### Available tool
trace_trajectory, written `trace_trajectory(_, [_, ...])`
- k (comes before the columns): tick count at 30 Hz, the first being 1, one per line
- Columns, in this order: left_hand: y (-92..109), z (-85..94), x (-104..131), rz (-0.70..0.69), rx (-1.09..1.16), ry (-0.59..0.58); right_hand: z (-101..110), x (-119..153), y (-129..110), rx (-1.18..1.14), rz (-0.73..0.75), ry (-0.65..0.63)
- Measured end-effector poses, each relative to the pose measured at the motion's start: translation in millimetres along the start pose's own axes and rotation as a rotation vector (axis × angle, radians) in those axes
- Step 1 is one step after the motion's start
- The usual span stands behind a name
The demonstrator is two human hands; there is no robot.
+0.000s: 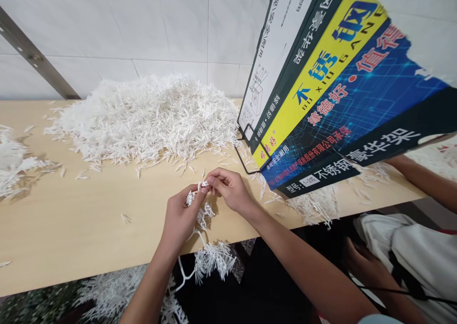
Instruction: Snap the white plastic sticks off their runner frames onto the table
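Note:
My left hand (183, 215) is closed around a white plastic branch (204, 215) with bushy, needle-like tufts. From there the branch hangs over the table's front edge, where a fuller white tuft (215, 261) spreads out. At the upper end of the branch my right hand (230, 189) pinches small white sprigs (203, 185), its fingertips close to my left thumb. How those sprigs join the branch is hidden by the fingers. Behind both hands lies a large heap of loose white plastic sprigs (153, 119).
A tall printed cardboard box (321, 91) in a black wire stand (246, 158) rises at the right of the wooden table (89, 224). Another white pile (14, 162) lies far left. Beyond the box sits another person (403, 248). White branches (110, 288) show below the table edge.

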State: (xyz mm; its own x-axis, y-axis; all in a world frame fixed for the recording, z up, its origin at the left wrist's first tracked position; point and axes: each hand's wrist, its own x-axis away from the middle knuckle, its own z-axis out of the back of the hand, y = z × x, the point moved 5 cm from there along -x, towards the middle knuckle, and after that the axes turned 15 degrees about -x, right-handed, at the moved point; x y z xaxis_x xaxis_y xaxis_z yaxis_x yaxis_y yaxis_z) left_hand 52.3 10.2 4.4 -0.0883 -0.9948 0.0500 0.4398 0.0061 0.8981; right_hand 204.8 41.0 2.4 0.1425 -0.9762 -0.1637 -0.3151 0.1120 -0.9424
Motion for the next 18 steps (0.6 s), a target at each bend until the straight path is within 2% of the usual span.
trace_trajectory(3, [-4, 1.1, 0, 0.029, 0.044, 0.026, -1, 2, 1, 0.003, 0.004, 0.012])
trace_trajectory(9, [-15, 6.9, 0, 0.104, 0.201, 0.185, -10, 7, -1, 0.092, -0.016, -0.107])
trace_trajectory(14, [-14, 4.0, 1, 0.13, 0.221, 0.122, -10, 9, -6, 0.186, 0.033, -0.077])
trace_trajectory(18, [-8, 5.5, 1, 0.106, 0.174, 0.117, -10, 9, -7, 0.211, 0.071, -0.048])
